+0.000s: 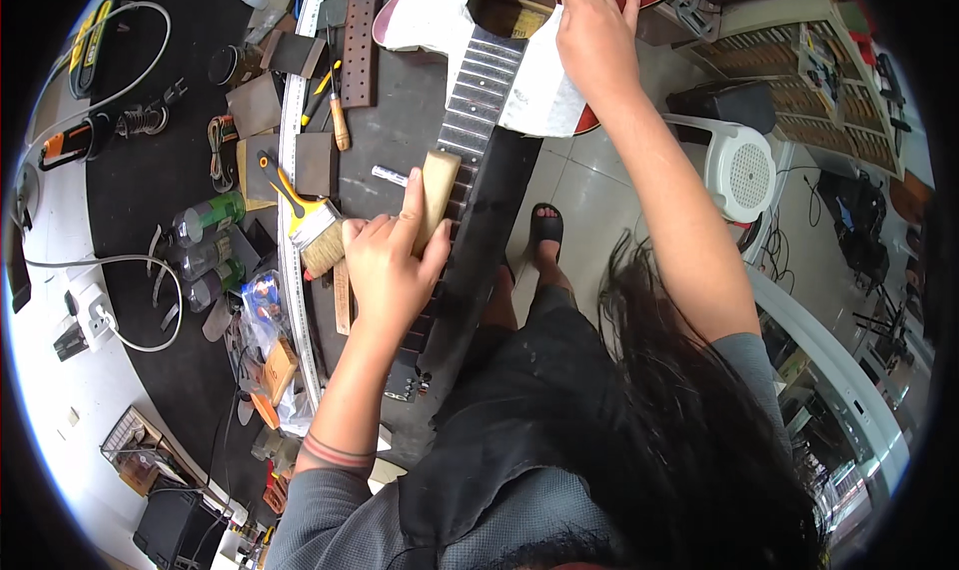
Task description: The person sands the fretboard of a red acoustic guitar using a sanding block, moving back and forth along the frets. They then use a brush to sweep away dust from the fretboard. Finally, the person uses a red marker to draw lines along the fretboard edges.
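The left hand (385,265) grips a pale block (437,195) between thumb and fingers, on the fretboard of a guitar (484,80). The right hand (597,45) lies flat on the guitar's body, thumb spread. The neck follows the edge of the worktop (400,100) nearest the person; the body reaches past it, over the floor (589,185). Leftward, a marker (390,175) and brush (305,220) crowd the left hand; farther in, a long ruler (291,140) parallels much of that edge.
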`<action>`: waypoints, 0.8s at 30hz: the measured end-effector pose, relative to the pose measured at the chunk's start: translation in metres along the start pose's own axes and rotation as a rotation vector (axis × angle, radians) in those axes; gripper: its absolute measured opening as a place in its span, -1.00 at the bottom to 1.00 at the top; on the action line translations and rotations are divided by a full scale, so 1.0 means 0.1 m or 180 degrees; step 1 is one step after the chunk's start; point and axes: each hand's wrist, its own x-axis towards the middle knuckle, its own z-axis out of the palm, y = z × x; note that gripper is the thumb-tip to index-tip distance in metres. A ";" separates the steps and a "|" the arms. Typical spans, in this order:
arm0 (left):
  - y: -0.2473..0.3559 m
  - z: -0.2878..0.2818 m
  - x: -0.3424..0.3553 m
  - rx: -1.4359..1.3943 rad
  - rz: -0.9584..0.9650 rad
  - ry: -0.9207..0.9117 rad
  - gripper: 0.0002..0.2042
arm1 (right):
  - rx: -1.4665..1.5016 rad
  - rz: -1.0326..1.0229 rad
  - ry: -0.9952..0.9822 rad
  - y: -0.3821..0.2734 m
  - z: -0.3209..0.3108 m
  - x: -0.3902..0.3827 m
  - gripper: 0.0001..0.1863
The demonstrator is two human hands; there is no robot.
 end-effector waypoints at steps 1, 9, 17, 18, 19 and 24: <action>-0.01 0.04 -0.04 -0.0090 0.0009 0.0128 -0.28 | 0.0000 -0.0034 0.0003 -0.01 0.02 0.00 -0.40; 0.20 0.18 1.60 -0.0082 -0.0115 0.0350 -0.47 | 0.0026 -0.0122 -0.0026 -0.11 0.04 0.03 -0.41; 0.11 -0.16 -0.48 0.0127 -0.0181 -0.0341 -0.28 | -0.0034 0.0035 0.0012 0.03 0.06 0.01 -0.39; 0.12 -0.07 -0.31 0.0103 -0.0129 -0.0201 -0.31 | -0.0054 0.0042 0.0049 0.05 0.06 0.02 -0.39; 0.18 0.01 0.06 0.0105 -0.0127 -0.0055 -0.34 | -0.0054 0.0010 0.0038 0.05 0.07 0.01 -0.39; 0.28 0.32 1.59 -0.0258 0.0254 0.1313 -0.51 | 0.0003 -0.0191 0.0016 -0.14 0.09 0.01 -0.40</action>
